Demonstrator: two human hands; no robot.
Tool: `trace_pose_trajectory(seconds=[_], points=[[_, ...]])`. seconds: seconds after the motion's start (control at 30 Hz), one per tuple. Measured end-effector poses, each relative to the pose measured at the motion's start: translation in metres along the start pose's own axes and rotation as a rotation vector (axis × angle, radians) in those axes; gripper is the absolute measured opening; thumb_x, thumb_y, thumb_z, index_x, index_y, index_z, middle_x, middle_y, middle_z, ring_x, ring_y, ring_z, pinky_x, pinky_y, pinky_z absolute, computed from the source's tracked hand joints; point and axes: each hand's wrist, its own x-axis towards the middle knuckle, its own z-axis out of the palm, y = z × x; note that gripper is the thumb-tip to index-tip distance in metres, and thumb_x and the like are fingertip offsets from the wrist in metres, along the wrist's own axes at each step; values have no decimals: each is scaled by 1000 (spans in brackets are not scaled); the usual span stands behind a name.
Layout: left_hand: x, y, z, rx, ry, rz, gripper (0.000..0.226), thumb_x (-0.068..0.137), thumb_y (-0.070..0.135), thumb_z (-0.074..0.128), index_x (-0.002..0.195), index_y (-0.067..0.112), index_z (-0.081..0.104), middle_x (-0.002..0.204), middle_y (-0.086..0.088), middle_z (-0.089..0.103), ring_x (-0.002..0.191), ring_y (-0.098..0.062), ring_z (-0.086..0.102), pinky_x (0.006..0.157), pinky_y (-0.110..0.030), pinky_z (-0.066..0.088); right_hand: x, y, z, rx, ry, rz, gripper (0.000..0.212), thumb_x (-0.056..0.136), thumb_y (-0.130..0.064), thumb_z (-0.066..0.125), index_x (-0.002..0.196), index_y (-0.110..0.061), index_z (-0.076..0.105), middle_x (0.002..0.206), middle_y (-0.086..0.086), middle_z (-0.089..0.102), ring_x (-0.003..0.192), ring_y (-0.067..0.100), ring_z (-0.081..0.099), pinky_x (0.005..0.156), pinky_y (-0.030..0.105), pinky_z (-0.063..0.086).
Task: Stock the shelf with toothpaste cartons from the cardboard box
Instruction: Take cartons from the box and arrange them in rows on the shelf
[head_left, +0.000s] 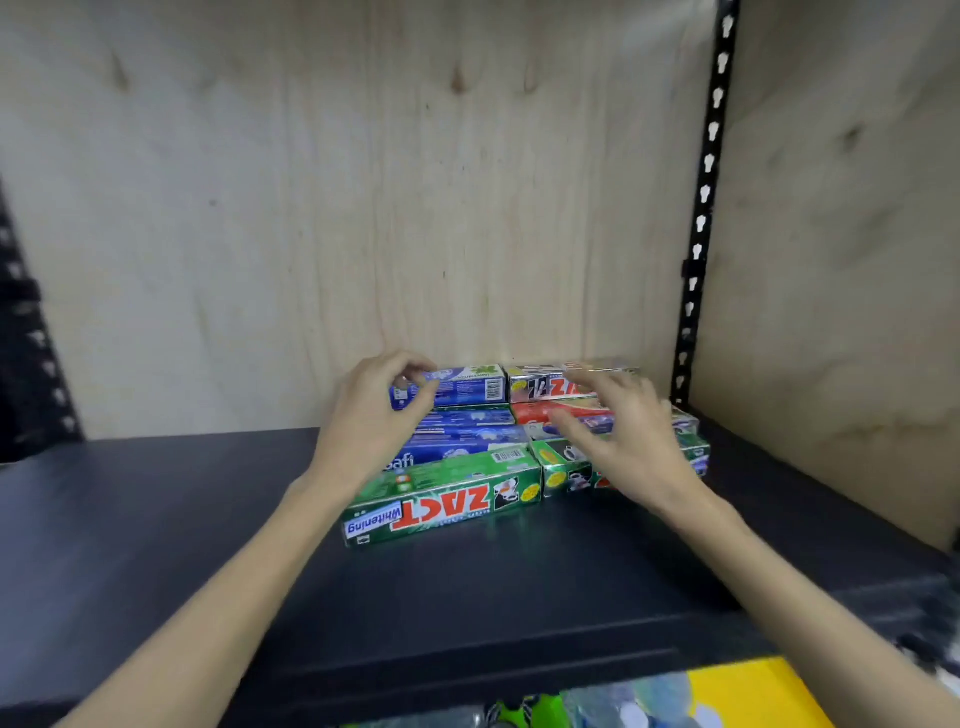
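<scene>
1. Toothpaste cartons (467, 447) lie flat in two stacks on the dark shelf (156, 519), pushed toward the far right corner against the plywood back panel (363, 208); the cardboard box is not in view.
2. The left hand (371, 415) reaches to the top of the left stack, and its thumb and fingers curl around the near end of the blue carton (462, 385) on top, pinching it.
3. The right hand (623, 441) hovers over the right stack with fingers spread and loosely bent; it is blurred, and I cannot tell whether the fingertips touch the silver-and-red carton (540, 385) beneath them.
4. The step in hand looks like squaring up the stacks. To do it well, I would slide the blue carton until its end lines up with the cartons below, steady the right stack with flat fingers, and press lightly so the thin card does not crush.
5. The green carton (441, 501) at the near left juts out nearer than the rest, so a nudge toward the back would tidy the row.
6. Readable writing: "ZACT" in red and "Whitening" on a white label, both upside down on the green carton; "afi" on a blue carton below the left hand; "ZA" on the silver-and-red one. Barcodes show on two cartons.
</scene>
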Motion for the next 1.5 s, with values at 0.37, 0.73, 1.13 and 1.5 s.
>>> trace_pose_trajectory(seconds=[0.37, 0.73, 1.13, 1.5], points=[[-133, 101, -65, -255, 9, -49, 12, 91, 22, 72, 100, 29, 72, 84, 11, 68, 80, -16, 59, 77, -25, 47, -154, -92, -26, 217, 78, -18, 49, 90, -46, 70, 136, -38, 56, 115, -17, 56, 111, 9, 47, 99, 40, 41], [-380, 74, -26, -278, -51, -395, 46, 89, 24, 74, 129, 26, 53, 91, 9, 55, 86, -17, 56, 78, -21, 45, -363, -113, 79, 337, -151, 130, 55, 90, -39, 73, 140, -32, 51, 113, -15, 52, 111, 8, 49, 99, 32, 40], [-618, -60, 29, -12, -667, -794, 53, 84, 29, 78, 129, 14, 55, 114, -2, 58, 111, -23, 58, 98, -41, 47, -546, -6, 208, 43, -726, 423, 54, 86, -40, 74, 133, -19, 59, 124, 7, 62, 110, 34, 56, 91, 48, 47], [-653, -100, 101, 188, -897, -850, 64, 86, 34, 76, 140, 16, 44, 140, -7, 49, 132, -26, 43, 112, -42, 36, -565, 48, 264, -292, -819, 207, 67, 85, -33, 74, 144, -21, 46, 144, 14, 43, 120, 34, 41, 97, 49, 41]])
